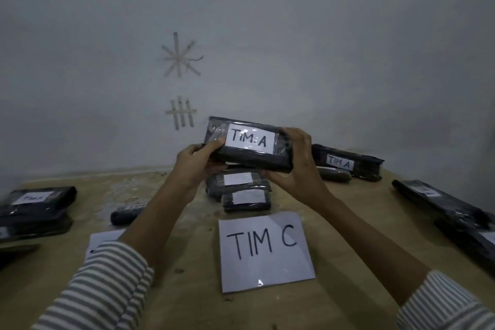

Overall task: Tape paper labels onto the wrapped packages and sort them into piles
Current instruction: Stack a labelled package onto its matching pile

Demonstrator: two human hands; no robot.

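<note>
Spanning the view, a worn tan worktop (187, 303) carried black plastic-wrapped packages: a left stack (37, 211) of two, a right stack (450, 211) of two, a middle stack (241, 190) of two, and one back package (348, 162). Two white paper rectangles lay flat: a sheet (265, 252) reading TIM C and a second sheet (101, 242), half hidden. Above the middle stack, the left hand (195, 166) and right hand (294, 166) gripped an oblong package (254, 161) by its ends, its label (250, 138) reading TIM A.

Bare table (375, 203) lies open between the centre stack (242, 195) and right pile (442, 211).
</note>
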